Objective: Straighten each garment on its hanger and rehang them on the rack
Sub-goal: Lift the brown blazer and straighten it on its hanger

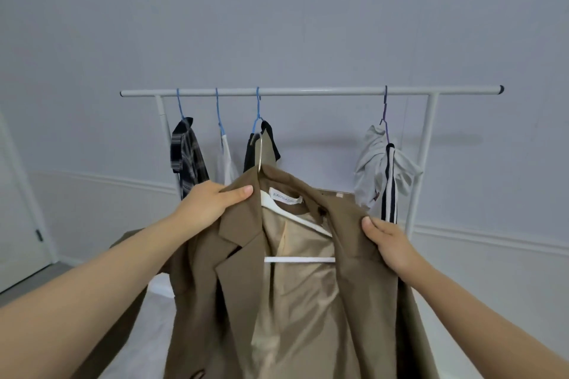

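Rack (308, 91) held four hangers: plaid shirt (187, 157), white top (226, 160) and black piece (264, 144) looked hung okay on the left. Left hand (209, 203) was pinched shut on the brown blazer (246, 255) lapel, blazer off the rack on its white hanger (300, 259), right hand (389, 243) clamped on the other shoulder. Grey bundle (374, 169) at far right looked bunched, likely still to fix.

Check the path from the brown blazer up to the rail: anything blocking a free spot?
Nothing visible does. The brown blazer, held by left hand and right hand, sits below the rail, bare between the black garment and grey garment.
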